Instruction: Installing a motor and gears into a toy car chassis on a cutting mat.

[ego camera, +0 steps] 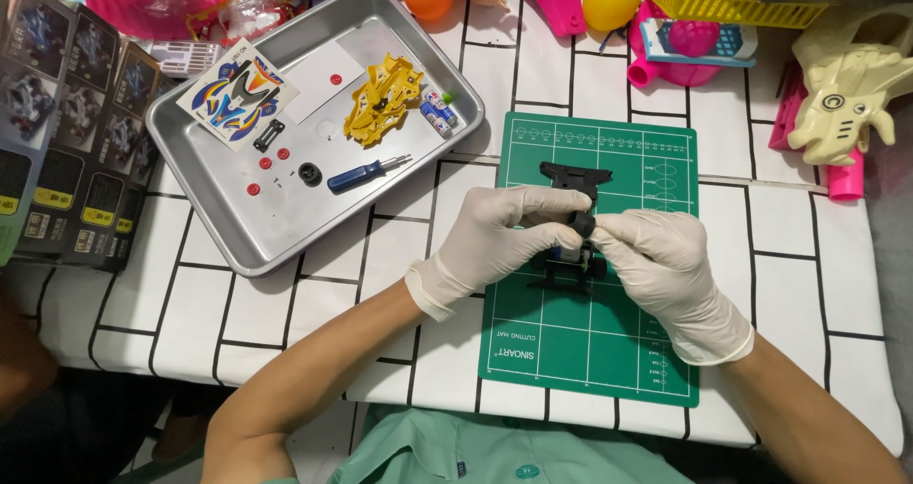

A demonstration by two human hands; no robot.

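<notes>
1. Head view: the left hand (495,237) and right hand (661,265), both gloved, are gripping a black chassis (573,220) over the green mat (590,351), fingers pinching a small black wheel (582,222).
2. Assembly is looking partway done: the yellow shell (382,99), batteries (438,111), screwdriver (366,173), red parts (268,161) and sticker sheet (238,92) are lying unused in the tray (247,246).

Dark toy-car boxes (67,132) stacked left; colourful sticker sheet (238,92) in tray.
</notes>
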